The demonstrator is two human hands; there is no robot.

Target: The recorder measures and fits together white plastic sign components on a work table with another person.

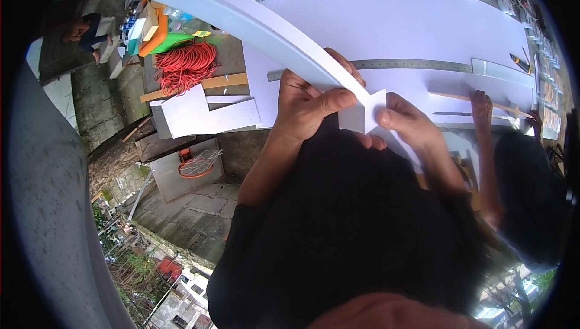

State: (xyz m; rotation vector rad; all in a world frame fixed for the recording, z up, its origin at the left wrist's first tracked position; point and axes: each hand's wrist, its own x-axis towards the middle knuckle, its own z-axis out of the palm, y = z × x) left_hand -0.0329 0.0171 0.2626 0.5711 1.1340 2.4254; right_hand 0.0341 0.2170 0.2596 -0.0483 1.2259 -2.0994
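A long, folded white strip of card or board stretches from the upper left down to the middle, in front of my chest. My left hand grips it close to its near end, the thumb lying along the side. At that end the strip folds into a short squared flap. My right hand pinches this flap with its thumb on the face; most of its other fingers are hidden behind the board.
A large white sheet covers the table, with a steel ruler and a cutter on it. White offcuts and coiled red cord lie left. On the right, a co-worker's hand is by a thin wooden strip.
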